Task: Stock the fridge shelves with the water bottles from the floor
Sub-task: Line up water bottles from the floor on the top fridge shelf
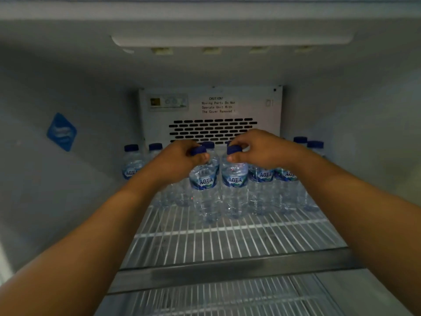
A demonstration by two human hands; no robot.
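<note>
Placing step, upper wire shelf (227, 242): left hand (177, 160) is curled round the neck of one Aqua bottle (205, 192) just under its blue cap. The right hand (262, 149) pinches the neck of a second Aqua bottle (234, 190) the same way, the two upright and side by side, just in front of the back row of bottles (262, 179) below the vent panel (211, 128). Bases sit on or just above the wires, cannot tell which; next move, as I judge it, is to settle both flat and tight to the row, loosen the fingers, then fetch more from the floor, out of view.
</note>
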